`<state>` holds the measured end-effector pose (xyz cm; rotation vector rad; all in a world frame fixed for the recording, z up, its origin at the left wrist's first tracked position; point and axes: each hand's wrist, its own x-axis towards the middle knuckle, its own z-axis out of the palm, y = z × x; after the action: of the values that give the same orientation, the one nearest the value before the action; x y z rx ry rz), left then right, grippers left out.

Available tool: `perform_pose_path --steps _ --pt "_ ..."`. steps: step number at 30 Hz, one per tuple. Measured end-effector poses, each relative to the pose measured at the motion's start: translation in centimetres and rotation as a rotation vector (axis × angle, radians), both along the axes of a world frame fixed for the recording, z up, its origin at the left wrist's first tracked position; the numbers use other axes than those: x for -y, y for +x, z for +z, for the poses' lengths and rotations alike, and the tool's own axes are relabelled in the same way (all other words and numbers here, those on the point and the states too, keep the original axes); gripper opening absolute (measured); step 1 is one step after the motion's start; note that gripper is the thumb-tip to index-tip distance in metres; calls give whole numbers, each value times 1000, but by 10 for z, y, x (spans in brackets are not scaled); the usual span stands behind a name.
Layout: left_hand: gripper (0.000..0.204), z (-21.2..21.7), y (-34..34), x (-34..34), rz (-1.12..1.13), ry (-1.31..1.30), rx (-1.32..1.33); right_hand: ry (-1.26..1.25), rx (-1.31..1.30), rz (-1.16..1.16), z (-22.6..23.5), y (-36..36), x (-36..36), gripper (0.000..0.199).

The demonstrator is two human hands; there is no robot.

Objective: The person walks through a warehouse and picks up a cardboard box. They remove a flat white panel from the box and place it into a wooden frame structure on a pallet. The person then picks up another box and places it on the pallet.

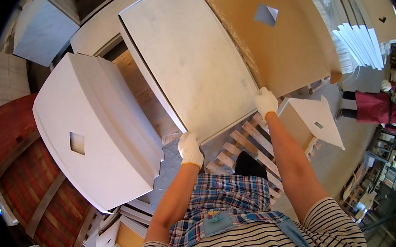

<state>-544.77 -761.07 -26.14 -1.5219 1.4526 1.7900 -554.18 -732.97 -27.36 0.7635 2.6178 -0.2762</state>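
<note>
A large white board (187, 58) lies flat on a stack in front of me. My left hand (190, 149), in a white glove, grips its near edge at the left corner. My right hand (265, 101), also gloved, holds the same near edge at the right corner. Beside the white board, a brown board (291, 48) with a small square cut-out lies to the right, partly under it. A wooden pallet (250, 144) shows below the board's near edge, between my arms.
A stack of white panels (96, 133) with a square hole stands at left, by a red wooden frame (25, 159). More white panels (365, 26) lean at the right. A person in a red apron (377, 106) works at right. A small white-topped box (312, 122) sits near my right arm.
</note>
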Motion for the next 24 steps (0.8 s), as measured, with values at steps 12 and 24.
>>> perform_pose_path --steps 12,24 --pt "40 -17 -4 93 -354 104 -19 -184 90 61 30 35 32 27" --pt "38 9 31 144 -636 -8 44 -317 -15 146 39 133 87 39"
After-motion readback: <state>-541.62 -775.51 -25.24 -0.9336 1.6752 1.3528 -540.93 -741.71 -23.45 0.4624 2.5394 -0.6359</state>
